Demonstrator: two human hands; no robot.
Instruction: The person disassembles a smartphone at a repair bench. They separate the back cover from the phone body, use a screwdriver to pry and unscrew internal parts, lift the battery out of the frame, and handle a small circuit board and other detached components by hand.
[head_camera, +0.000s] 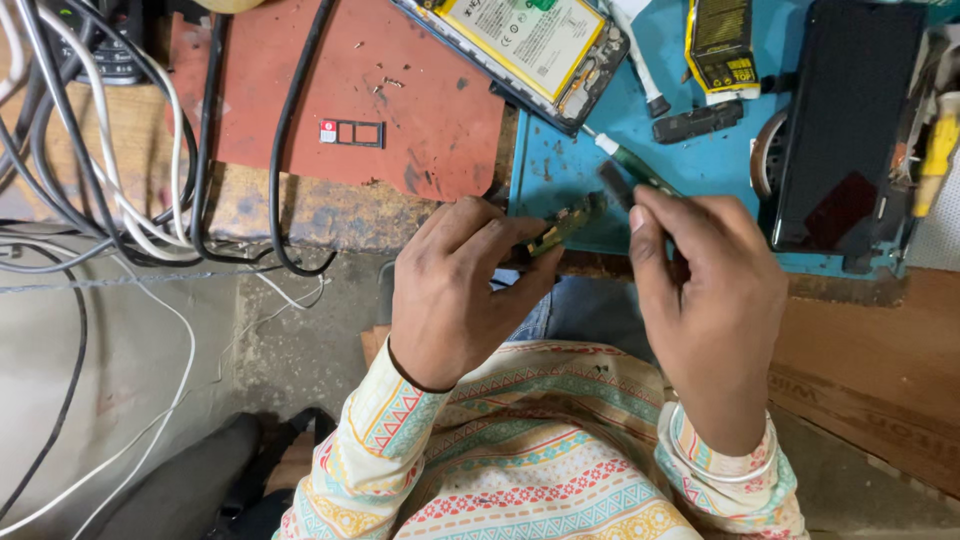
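Grey and white cables (120, 180) crowd the left of the bench, running over a worn red mat (400, 110) where a SIM tray (352, 132) lies by itself, already out of its phone. Moving right: the left hand (455, 290) is closed in a pinch on a small green circuit board (560, 225), held just above the bench edge, in front of the body. An opened phone (520, 45) with its yellow-labelled battery exposed (back cover off) sits at top centre, straddling the red mat and a blue mat (700, 160). The right hand (705, 280) is curled around a thin dark tool (615, 185), its tip close to the board; what kind of tool I cannot tell. A screwdriver (625, 160) lies just behind it. Far right, a black phone panel (850, 120). Judgement: teardown is done, board work is under way, reassembly remains.
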